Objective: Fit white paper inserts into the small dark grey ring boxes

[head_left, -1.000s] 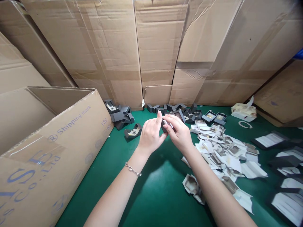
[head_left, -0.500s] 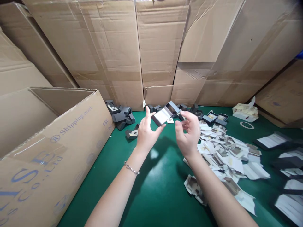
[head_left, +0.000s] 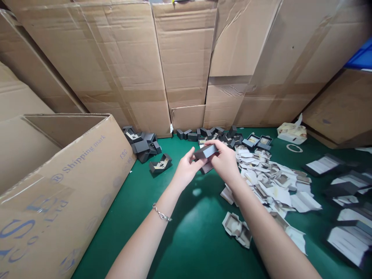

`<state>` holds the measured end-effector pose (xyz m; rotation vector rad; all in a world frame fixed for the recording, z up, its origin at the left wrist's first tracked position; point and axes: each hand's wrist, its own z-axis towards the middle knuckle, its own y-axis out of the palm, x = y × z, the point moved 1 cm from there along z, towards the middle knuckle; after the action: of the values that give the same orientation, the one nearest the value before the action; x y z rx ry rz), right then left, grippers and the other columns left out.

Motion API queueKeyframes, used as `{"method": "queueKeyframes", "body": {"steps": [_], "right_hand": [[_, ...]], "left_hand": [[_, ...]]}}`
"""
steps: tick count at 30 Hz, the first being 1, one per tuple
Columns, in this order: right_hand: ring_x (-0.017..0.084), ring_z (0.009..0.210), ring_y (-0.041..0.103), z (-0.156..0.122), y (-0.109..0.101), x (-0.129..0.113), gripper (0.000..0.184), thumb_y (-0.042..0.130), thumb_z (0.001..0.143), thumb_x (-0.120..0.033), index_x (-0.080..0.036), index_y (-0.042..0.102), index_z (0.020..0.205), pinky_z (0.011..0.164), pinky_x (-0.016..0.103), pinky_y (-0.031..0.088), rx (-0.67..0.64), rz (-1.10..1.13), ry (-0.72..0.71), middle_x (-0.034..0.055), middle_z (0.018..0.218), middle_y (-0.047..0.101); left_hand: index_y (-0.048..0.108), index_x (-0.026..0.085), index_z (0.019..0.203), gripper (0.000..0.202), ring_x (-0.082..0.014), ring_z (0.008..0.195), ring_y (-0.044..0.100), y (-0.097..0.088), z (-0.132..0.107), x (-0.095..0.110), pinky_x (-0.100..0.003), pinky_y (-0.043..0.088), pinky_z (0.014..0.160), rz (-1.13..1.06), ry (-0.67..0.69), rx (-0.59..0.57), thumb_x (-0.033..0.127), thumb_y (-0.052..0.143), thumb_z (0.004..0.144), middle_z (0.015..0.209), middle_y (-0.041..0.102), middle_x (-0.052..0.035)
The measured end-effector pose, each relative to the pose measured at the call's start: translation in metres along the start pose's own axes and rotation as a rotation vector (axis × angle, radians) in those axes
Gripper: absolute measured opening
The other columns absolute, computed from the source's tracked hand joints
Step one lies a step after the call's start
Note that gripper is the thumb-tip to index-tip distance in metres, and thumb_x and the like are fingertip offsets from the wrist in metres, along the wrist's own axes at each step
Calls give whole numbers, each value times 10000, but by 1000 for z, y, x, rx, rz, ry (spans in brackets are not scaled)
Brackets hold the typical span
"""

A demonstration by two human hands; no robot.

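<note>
A small dark grey hinged box (head_left: 205, 152) is held between both hands above the green table, its lid partly folded over, with a paler part showing underneath. My left hand (head_left: 186, 167) grips its left end, thumb and fingers pressed to it. On the right end, my right hand (head_left: 225, 161) has its fingers curled round the box. What lies inside is turned out of sight. Beyond the hands, several small black boxes (head_left: 192, 136) stand in a row. An opened black box (head_left: 161, 164) lies to the left of my left hand.
A large open carton (head_left: 95, 174) stands at left. Crumpled white paper and card inserts (head_left: 279, 186) are heaped at right, near larger opened dark boxes (head_left: 348, 236). A tissue pack (head_left: 292, 133) and a white ring (head_left: 294, 148) lie farther back. Cardboard (head_left: 186, 69) walls the table's rear.
The box was wide open by my left hand, with my right hand apart from it. Now my right hand grips it too, and it is turned and partly folded. The view has shifted slightly.
</note>
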<state>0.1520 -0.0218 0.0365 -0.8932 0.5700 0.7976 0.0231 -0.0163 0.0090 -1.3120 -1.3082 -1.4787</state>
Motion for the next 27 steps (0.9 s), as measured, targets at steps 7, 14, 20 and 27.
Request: {"method": "queueKeyframes", "body": {"steps": [7, 14, 20, 27], "right_hand": [[173, 931, 593, -5, 4, -10, 370, 457, 678, -74, -220, 582, 995, 746, 294, 510, -76, 110, -129, 41, 1044, 629], [126, 766, 600, 3, -10, -1, 429, 476, 720, -135, -251, 416, 1129, 684, 280, 506, 238, 473, 40, 28, 997, 600], [140, 734, 621, 18, -15, 43, 393, 408, 773, -256, -207, 403, 1163, 633, 282, 510, 123, 318, 421, 39, 987, 628], [228, 1114, 531, 0, 13, 76, 381, 469, 793, -171, -111, 561, 1159, 955, 319, 390, -395, -357, 354, 149, 1201, 566]], "left_hand": [[666, 168, 959, 287, -158, 798, 627, 6, 0, -5, -243, 486, 698, -198, -95, -59, 247, 698, 685, 917, 691, -50], [657, 133, 918, 186, -147, 702, 647, 5, -2, 7, -245, 510, 634, -387, -303, 100, 178, 637, 739, 767, 701, -71], [644, 126, 885, 141, -141, 707, 658, 1, 1, 5, -239, 517, 658, -378, -273, 124, 94, 618, 750, 742, 698, -64], [605, 153, 848, 64, -121, 697, 650, -14, 15, -8, -227, 494, 634, -441, -239, 265, 148, 617, 785, 782, 689, -44]]}}
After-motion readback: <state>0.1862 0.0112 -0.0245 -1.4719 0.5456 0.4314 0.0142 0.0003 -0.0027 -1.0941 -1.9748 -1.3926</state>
